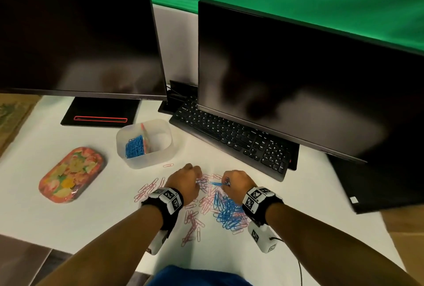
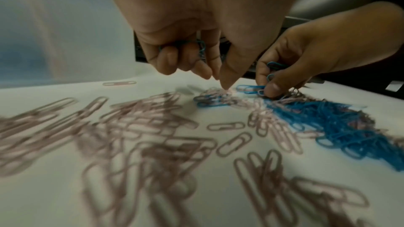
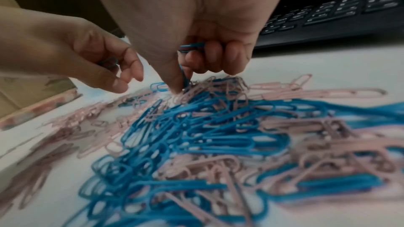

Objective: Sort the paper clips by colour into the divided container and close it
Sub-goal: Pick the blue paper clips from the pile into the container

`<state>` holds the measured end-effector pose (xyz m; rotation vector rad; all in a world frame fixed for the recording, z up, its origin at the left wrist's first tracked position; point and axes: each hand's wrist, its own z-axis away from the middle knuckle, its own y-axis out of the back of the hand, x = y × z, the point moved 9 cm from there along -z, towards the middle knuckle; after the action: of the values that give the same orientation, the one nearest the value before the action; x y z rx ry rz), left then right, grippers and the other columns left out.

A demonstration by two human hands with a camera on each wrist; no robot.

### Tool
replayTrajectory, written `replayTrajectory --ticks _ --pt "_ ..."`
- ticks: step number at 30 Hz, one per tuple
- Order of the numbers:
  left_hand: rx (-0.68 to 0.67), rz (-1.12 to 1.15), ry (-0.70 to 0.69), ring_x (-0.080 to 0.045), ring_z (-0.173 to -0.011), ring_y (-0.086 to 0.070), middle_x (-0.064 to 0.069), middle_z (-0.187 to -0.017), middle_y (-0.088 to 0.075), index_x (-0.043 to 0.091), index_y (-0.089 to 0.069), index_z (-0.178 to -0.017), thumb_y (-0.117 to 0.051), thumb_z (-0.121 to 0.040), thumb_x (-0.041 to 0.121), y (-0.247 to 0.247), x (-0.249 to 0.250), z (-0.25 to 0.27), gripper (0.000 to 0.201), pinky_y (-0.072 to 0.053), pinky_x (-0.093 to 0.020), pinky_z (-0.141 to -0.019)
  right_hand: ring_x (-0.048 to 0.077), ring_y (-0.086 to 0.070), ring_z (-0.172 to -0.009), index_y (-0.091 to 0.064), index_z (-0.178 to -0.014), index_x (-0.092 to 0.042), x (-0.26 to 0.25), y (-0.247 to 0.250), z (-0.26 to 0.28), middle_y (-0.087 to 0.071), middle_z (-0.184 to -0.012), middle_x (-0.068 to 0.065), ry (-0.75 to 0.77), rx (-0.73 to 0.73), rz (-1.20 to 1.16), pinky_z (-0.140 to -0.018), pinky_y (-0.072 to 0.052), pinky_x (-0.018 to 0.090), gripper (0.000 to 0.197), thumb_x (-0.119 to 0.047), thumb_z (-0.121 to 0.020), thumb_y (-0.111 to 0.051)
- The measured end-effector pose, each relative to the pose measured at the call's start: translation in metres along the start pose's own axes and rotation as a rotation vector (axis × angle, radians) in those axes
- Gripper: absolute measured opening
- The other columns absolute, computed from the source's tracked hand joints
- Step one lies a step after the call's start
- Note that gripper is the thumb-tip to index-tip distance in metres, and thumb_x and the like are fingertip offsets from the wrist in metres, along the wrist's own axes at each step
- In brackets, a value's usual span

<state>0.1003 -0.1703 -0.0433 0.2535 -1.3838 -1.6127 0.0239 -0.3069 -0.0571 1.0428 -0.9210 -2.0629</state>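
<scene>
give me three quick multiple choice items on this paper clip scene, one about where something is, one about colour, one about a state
1. Where does the patterned lid lie?
A. on the container
B. on the table left of the container
C. on the keyboard

2. What colour are the clips piled in the container's left compartment?
A. blue
B. pink
C. green

3. What are both hands doing?
A. resting flat and empty
B. closing the lid
C. gripping blue clips over the mixed pile

Key: 1 B, the lid sits upside up on the white table, apart from the open container. 2 A, a blue heap fills that side of the divider. 3 C, the left hand and the right hand each have fingers curled round blue clips above the pile.
</scene>
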Motion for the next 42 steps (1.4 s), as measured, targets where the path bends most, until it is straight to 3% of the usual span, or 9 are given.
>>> replayTrajectory --ticks 7,11,14,17,21,26,32,37,42 --pt "0.029 0.244 -0.167 -0.018 -0.089 -0.061 0.001 -0.098 -0.06 0.024 -0.069 -0.096 -0.057 -0.084 0.016 0.007 0.046 -0.009 0.019 -0.051 -0.03 -0.082 0.014 -0.063 -0.083 -0.071 -0.075 -0.027 0.0 0.017 0.006 -0.069 -0.083 -0.001 0.004 0.069 -0.326 -0.075 -0.052 0.025 0.01 -0.022 -0.08 -0.064" --pt "0.006 0.348 -0.144 -0.013 -0.08 -0.063 0.006 -0.084 -0.068 0.021 -0.072 -0.084 -0.058 -0.084 0.01 0.01 0.041 -0.014 0.018 -0.049 -0.021 -0.075 0.009 -0.058 -0.072 -0.071 -0.068 -0.03 0.009 0.018 0.004 -0.07 -0.076 -0.004 -0.012 0.038 -0.512 -0.072 -0.048 0.025 0.014 -0.024 -0.08 -0.068" --pt "0.005 0.455 -0.069 -0.005 -0.072 -0.06 0.012 -0.076 -0.065 0.019 -0.073 -0.089 -0.059 -0.086 0.009 0.014 0.022 -0.015 0.017 -0.042 -0.013 -0.068 0.002 -0.058 -0.068 -0.074 -0.079 -0.021 0.014 0.019 0.003 -0.07 -0.079 -0.004 -0.028 0.019 -0.587 -0.066 -0.044 0.01 0.012 -0.018 -0.086 -0.065" --pt "-0.03 0.514 -0.008 -0.008 -0.074 -0.061 0.004 -0.082 -0.066 0.021 -0.072 -0.096 -0.058 -0.089 0.011 0.011 0.004 -0.013 0.019 -0.043 -0.012 -0.068 0.007 -0.062 -0.075 -0.071 -0.078 -0.022 0.022 0.015 0.0 -0.071 -0.084 -0.002 -0.076 0.0 -0.586 -0.07 -0.046 0.014 0.015 -0.018 -0.089 -0.062" --pt "-0.061 0.513 0.029 -0.009 -0.074 -0.059 0.005 -0.08 -0.064 0.02 -0.073 -0.093 -0.058 -0.086 0.007 0.009 -0.008 -0.009 0.021 -0.045 -0.015 -0.07 0.015 -0.065 -0.087 -0.07 -0.075 -0.025 0.036 0.015 -0.002 -0.073 -0.09 -0.001 -0.126 0.034 -0.475 -0.074 -0.046 0.02 0.017 -0.02 -0.088 -0.06" --pt "-0.062 0.469 0.075 -0.011 -0.08 -0.06 0.001 -0.088 -0.07 0.017 -0.073 -0.095 -0.056 -0.088 0.007 0.006 -0.017 -0.009 0.021 -0.042 -0.013 -0.067 0.012 -0.058 -0.069 -0.067 -0.091 -0.026 0.034 0.027 0.002 -0.059 -0.074 -0.009 -0.091 0.083 -0.139 -0.066 -0.044 0.02 0.017 -0.016 -0.087 -0.054" --pt "-0.09 0.545 0.158 -0.019 -0.095 -0.061 -0.002 -0.1 -0.068 0.018 -0.066 -0.091 -0.047 -0.093 0.01 -0.001 -0.026 -0.01 0.021 -0.047 -0.025 -0.084 0.024 -0.06 -0.099 -0.064 -0.105 -0.022 0.007 0.016 -0.007 -0.061 -0.113 0.002 0.077 0.005 0.234 -0.079 -0.048 0.03 0.02 -0.019 -0.089 -0.053" --pt "-0.081 0.844 0.301 -0.014 -0.061 -0.042 0.004 -0.067 -0.049 0.017 -0.057 -0.076 -0.043 -0.096 0.009 0.002 -0.032 -0.003 0.026 -0.03 -0.024 -0.053 0.025 -0.059 -0.097 -0.063 -0.097 -0.018 -0.003 0.012 -0.01 -0.058 -0.108 0.003 0.094 -0.039 0.263 -0.078 -0.046 0.029 0.018 -0.015 -0.09 -0.047" --pt "-0.103 1.29 0.375 -0.019 -0.058 -0.048 -0.007 -0.074 -0.057 0.008 -0.055 -0.084 -0.04 -0.098 0.007 0.004 -0.033 0.009 0.021 -0.03 -0.024 -0.05 0.006 -0.06 -0.07 -0.064 -0.077 -0.018 -0.001 0.024 -0.012 -0.065 -0.08 -0.004 0.001 -0.016 -0.253 -0.063 -0.046 0.017 0.014 -0.015 -0.088 -0.056"
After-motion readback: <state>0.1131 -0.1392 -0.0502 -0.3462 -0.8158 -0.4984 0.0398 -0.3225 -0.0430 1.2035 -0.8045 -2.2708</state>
